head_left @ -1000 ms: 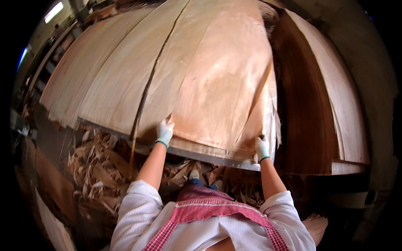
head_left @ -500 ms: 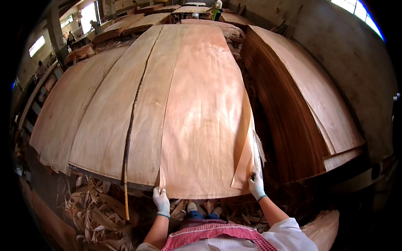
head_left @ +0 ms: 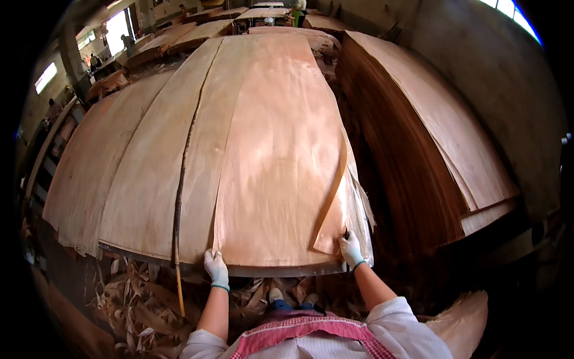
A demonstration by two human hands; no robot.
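A large pinkish wood veneer sheet [head_left: 275,155] lies over paler veneer on the table in front of me. My left hand [head_left: 216,269], in a white glove, is closed on the sheet's near left corner. At the near right corner my gloved right hand [head_left: 351,249] is closed around a small dark object [head_left: 346,234], too small to name. Beside that hand, a strip of veneer [head_left: 332,221] along the sheet's right edge is folded back over it. Left of the sheet, a long thin dark stick [head_left: 177,221] with a yellowish near end lies lengthwise across the pale veneer.
A tall stack of veneer [head_left: 412,143] stands to the right, beyond a dark gap. Curled veneer scraps [head_left: 140,305] litter the floor below the table's near edge [head_left: 287,271]. More stacks [head_left: 197,30] and several people are farther back.
Both hands have moved forward and left with the veneer sheet. Its near edge has drawn back, so the table's dark edge now shows below it. The folded strip has shifted along.
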